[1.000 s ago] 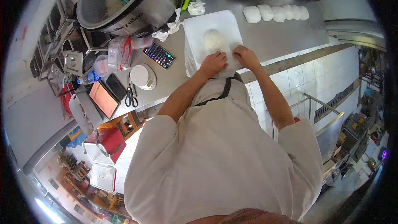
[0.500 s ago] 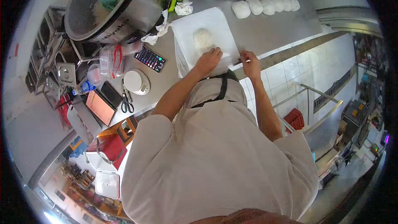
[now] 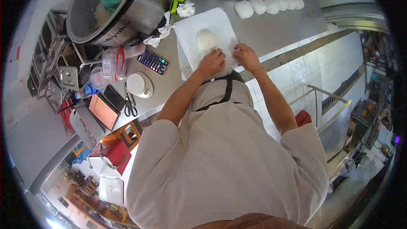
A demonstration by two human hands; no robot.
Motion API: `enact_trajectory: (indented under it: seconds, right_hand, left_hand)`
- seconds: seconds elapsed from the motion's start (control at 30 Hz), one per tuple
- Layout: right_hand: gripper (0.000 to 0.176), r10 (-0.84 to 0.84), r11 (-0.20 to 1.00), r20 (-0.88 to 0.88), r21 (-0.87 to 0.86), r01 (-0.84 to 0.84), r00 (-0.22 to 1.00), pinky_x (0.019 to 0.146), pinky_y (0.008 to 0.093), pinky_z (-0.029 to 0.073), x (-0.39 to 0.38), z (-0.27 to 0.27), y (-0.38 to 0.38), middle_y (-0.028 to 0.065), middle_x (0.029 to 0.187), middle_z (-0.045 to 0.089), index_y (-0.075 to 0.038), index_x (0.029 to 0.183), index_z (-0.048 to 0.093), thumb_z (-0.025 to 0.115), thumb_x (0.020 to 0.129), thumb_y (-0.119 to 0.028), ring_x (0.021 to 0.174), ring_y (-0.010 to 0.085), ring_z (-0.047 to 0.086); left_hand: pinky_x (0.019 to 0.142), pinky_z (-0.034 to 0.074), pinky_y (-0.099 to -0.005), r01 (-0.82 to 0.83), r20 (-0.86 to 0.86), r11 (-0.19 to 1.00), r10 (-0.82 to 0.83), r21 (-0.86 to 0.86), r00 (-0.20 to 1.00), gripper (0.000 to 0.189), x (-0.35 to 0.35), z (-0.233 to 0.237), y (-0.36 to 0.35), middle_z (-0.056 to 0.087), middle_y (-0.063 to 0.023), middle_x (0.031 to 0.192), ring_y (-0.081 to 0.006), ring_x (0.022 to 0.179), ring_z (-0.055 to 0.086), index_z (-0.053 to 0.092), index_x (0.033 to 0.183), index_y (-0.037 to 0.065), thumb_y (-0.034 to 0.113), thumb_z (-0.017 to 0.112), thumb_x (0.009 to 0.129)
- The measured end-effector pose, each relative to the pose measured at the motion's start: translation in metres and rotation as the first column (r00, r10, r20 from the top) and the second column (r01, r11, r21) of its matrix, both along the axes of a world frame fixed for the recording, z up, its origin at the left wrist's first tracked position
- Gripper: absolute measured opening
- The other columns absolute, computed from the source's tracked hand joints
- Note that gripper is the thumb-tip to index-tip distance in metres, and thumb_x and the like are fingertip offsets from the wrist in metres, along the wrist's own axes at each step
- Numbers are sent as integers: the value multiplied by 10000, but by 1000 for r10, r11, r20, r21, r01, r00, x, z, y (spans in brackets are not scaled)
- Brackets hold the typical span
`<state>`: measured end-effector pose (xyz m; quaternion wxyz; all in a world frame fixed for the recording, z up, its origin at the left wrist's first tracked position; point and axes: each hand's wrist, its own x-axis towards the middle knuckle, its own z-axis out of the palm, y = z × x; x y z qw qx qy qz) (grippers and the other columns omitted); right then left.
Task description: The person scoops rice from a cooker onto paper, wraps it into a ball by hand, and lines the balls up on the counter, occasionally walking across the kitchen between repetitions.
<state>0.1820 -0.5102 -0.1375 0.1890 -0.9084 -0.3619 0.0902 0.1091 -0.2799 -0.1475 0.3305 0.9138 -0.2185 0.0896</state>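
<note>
A rounded mound of cooked rice [image 3: 206,40] lies on a stack of white wrapping paper [image 3: 190,26] on the steel counter. My left hand [image 3: 212,62] is closed at the paper's near edge, just below the rice, its fingertips pinching the sheet. At the near right corner, my right hand [image 3: 246,57] is curled with thumb and fingers together on the paper's edge. The near edge looks slightly lifted between the hands. Farther right stands a row of several white wrapped packets [image 3: 257,6].
To the left, a large rice cooker [image 3: 123,29] holds rice and a green cup [image 3: 110,1]. A phone [image 3: 152,62], a round white scale [image 3: 140,85], scissors [image 3: 130,107] and a tablet [image 3: 103,111] lie nearer. Crumpled paper [image 3: 185,9] and a green-handled tool [image 3: 176,2] sit behind the sheets.
My right hand has moved left from beside the counter edge onto the paper's right corner. My left hand has shifted slightly toward me, staying at the near edge of the sheet.
</note>
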Motion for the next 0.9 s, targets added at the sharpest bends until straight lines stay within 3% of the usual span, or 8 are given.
enact_trajectory:
  seconds: [0.1,0.17,0.37,0.57,0.67,0.77,0.87,0.9]
  right_hand:
    - [126,-26,996,-17,84,27,1000,929,430,521,2,-3,-3,101,1191,658,-65,965,735,724,850,-115,1081,328,632]
    - [115,-100,975,-66,193,111,993,904,434,531,5,-4,-4,118,1141,671,-44,960,724,717,860,-101,1060,348,645]
    - [125,-371,816,-273,359,452,887,917,418,543,-10,9,-5,158,1048,691,-40,1012,724,678,918,-109,1062,357,647]
    - [214,-285,901,-74,320,293,956,1024,446,487,-14,21,4,156,1285,630,-56,1068,733,707,863,-110,1220,369,579]
    - [269,-139,973,173,205,102,975,1066,455,457,-7,38,23,145,1381,581,-74,1094,737,725,831,-127,1282,364,538]
    - [287,-6,989,167,146,-19,986,1055,426,476,20,23,27,141,1358,602,-81,1113,736,740,839,-167,1252,358,569]
    - [238,-13,920,-254,376,112,967,1004,415,501,54,6,36,137,1332,616,-41,1041,722,741,859,-195,1166,367,611]
    - [249,-52,922,-373,339,189,926,977,415,509,61,14,41,142,1306,627,-31,1039,710,743,864,-206,1143,370,619]
  left_hand:
    - [773,587,-395,-21,-23,1000,20,-19,1000,163,-5,5,-2,560,-81,1005,-288,967,604,630,965,64,137,689,832]
    - [789,583,-406,-22,-68,999,25,36,997,124,-4,-2,-3,568,-63,981,-287,960,606,642,935,65,146,688,852]
    - [809,561,-442,-95,-125,989,81,-116,989,83,-2,-10,-3,621,-89,942,-317,962,622,665,887,51,130,645,904]
    - [829,544,-449,-171,-304,962,101,-214,947,91,4,-8,-3,638,-111,944,-353,925,653,659,903,36,123,676,884]
    - [846,537,-453,-202,-304,956,132,-211,943,129,1,23,-1,645,-115,960,-364,916,662,670,944,51,160,699,881]
    - [837,540,-450,-347,-282,924,295,-160,913,164,-3,46,0,666,-120,1022,-361,939,663,679,988,70,191,713,882]
    - [808,549,-459,-474,-105,879,477,49,873,155,-11,52,18,686,-131,1047,-348,945,674,693,992,70,194,705,899]
    - [818,550,-446,-507,-158,861,505,32,848,175,-11,48,29,705,-126,1022,-339,941,685,701,988,61,216,705,907]
